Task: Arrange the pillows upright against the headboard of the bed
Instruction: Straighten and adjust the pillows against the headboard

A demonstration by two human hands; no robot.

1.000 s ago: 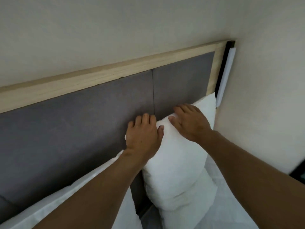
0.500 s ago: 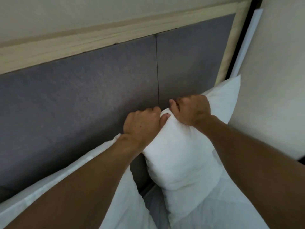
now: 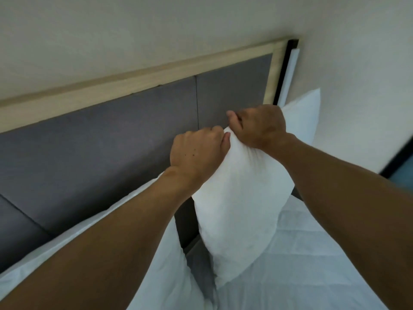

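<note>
A white pillow [image 3: 241, 211] stands upright in front of the grey padded headboard [image 3: 111, 139], near its right end. My left hand [image 3: 196, 153] and my right hand [image 3: 261, 126] both clutch its bunched top edge, side by side. A corner of the same pillow, or of one behind it, pokes out past my right hand [image 3: 301, 117]; I cannot tell which. A second white pillow [image 3: 165, 271] leans against the headboard to the left, mostly hidden under my left forearm.
The headboard has a pale wooden frame [image 3: 143, 79] along its top. A side wall [image 3: 357, 74] closes in on the right, with a white strip [image 3: 289, 74] in the corner. White quilted bedding [image 3: 301, 265] covers the mattress below.
My hands went from lying flat on the pillow's top to gripping it in fists. The pillow top has since risen and been pulled up taller against the headboard.
</note>
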